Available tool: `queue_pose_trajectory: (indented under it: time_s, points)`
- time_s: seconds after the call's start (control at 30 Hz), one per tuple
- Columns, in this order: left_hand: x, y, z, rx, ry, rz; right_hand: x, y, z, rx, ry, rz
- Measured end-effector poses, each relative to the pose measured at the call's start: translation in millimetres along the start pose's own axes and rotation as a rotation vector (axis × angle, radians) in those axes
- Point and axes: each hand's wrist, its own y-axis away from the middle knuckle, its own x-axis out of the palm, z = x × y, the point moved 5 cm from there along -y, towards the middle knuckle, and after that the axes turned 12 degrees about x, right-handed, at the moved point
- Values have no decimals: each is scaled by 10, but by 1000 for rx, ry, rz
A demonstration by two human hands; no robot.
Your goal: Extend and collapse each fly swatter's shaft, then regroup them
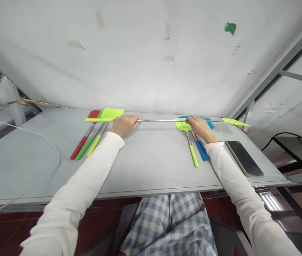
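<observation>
A fly swatter (159,121) with an extended metal rod is held level above the table, its yellow-green handle to the left and its flat head to the right. My left hand (125,125) is closed around the rod near the handle. Farther along, my right hand (199,128) grips the rod toward the head end. Below my left hand lie a red fly swatter (79,147), a green one (85,147) and a yellow-green one (94,145). Another yellow-green fly swatter (193,155) and blue fly swatters (202,151) lie under my right hand, their heads partly covered.
A smartphone (244,158) lies on the grey table (151,163) at the right. A white cable (52,142) loops over the left side. Behind the table rises a white wall (140,71), and metal frame posts (13,94) stand at its sides.
</observation>
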Motion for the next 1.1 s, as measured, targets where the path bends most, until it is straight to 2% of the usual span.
queue_pose_trajectory:
  time_s: [0.1,0.2,0.27,0.37,0.47,0.57,0.7,0.8,0.97,1.1]
  points:
    - [-3,15,47,6,0,9,-2,10,-90,33,-1,-17]
    - [47,83,260,-70,-25,46,-29,44,-290,108,16,-40]
    - [104,117,366,-108,-42,114,-39,68,-385,135,4,-40]
    - [168,121,389,-107,-53,199,-70,84,-423,137,-41,-44]
    - [172,91,330,-126,-63,202,-151,67,-378,141,-58,-76]
    - [155,39,180,-110,-35,182,-217,31,-244,119,-53,-94]
    - [95,-50,-152,-51,64,165,-212,-9,50,42,-43,-89]
    - [7,-83,-391,-87,99,166,-191,-16,264,33,-25,-107]
    - [-118,-94,-821,-65,164,156,-126,12,737,-70,-24,-65]
    - [-159,-120,-907,-90,170,131,-119,15,996,-73,-52,-35]
